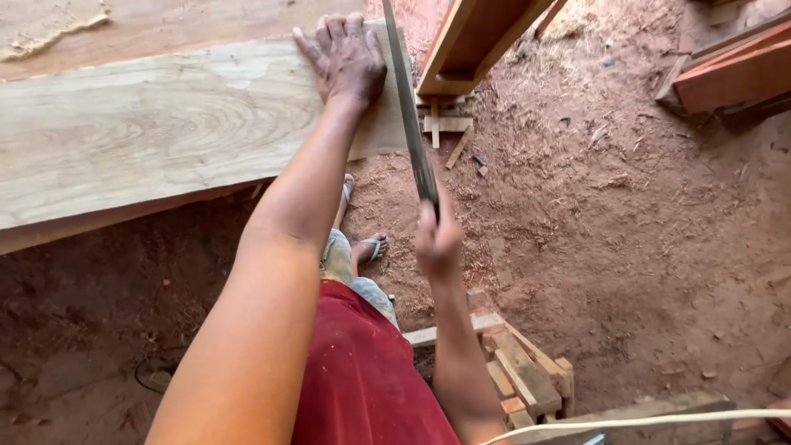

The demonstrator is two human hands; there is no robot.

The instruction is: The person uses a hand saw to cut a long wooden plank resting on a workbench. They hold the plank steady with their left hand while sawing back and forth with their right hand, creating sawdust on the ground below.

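A wide pale wooden plank [148,132] with a swirling grain lies across the upper left. My left hand [346,56] presses flat on its right end, fingers spread. My right hand [437,239] grips the handle of a hand saw [408,107]. The long dark blade runs up past the plank's right end, close beside my left hand. Whether the teeth touch the wood I cannot tell. My red shirt and one foot in a sandal [372,245] show below the plank.
Reddish dirt floor covered in sawdust. A reddish timber frame [474,41] stands beyond the plank's end. More red boards [733,74] lie at top right. A small wooden pallet of scraps [519,375] and a pale cord [643,422] sit at the bottom right.
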